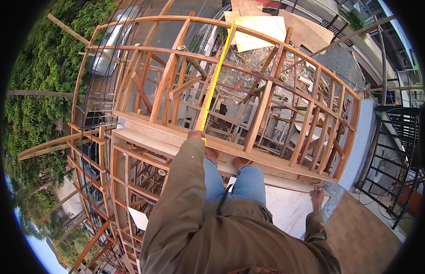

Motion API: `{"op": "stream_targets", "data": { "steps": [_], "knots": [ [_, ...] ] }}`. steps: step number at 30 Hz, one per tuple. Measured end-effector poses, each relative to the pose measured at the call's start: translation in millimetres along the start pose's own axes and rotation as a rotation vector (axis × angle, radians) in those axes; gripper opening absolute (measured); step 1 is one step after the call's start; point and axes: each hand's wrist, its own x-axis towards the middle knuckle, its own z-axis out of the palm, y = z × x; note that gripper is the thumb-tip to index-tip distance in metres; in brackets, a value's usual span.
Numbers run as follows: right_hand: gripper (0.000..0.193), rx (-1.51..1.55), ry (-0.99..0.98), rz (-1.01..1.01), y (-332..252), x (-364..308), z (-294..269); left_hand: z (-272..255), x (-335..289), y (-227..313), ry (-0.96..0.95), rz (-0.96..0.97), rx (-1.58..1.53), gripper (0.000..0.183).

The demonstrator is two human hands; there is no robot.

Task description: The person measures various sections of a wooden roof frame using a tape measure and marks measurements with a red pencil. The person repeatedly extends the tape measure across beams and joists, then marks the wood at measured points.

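My left hand (197, 135), reached forward, is closed around the near end of a tape measure. Its yellow blade (215, 84) runs out straight across the wooden frame (176, 52) to the far rail, with the far end lying at that rail. The case is mostly hidden by my hand and sleeve. Out to the right, my right hand (317, 197) has its fingers curled at the edge of a pale board (288, 205). Whatever it grips, if anything, is too small to make out. My feet stand on a wooden ledge (226, 157) beside the frame.
Open gaps between the beams look down on rubble and timber props. Plywood sheets (262, 29) lie beyond the frame. A black metal railing (386, 160) stands right; wires and trees (43, 68) are left, near a parked car (113, 50). Another timber framework (130, 182) extends lower left.
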Motion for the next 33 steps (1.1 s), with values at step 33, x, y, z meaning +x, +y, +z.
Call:
{"op": "stream_targets", "data": {
  "steps": [33],
  "knots": [
    [0.022,-0.516,-0.487,0.040,-134.4,-90.0,224.1,-50.4,191.3,-247.6,-0.040,0.078,0.034,0.019]
  ]
}}
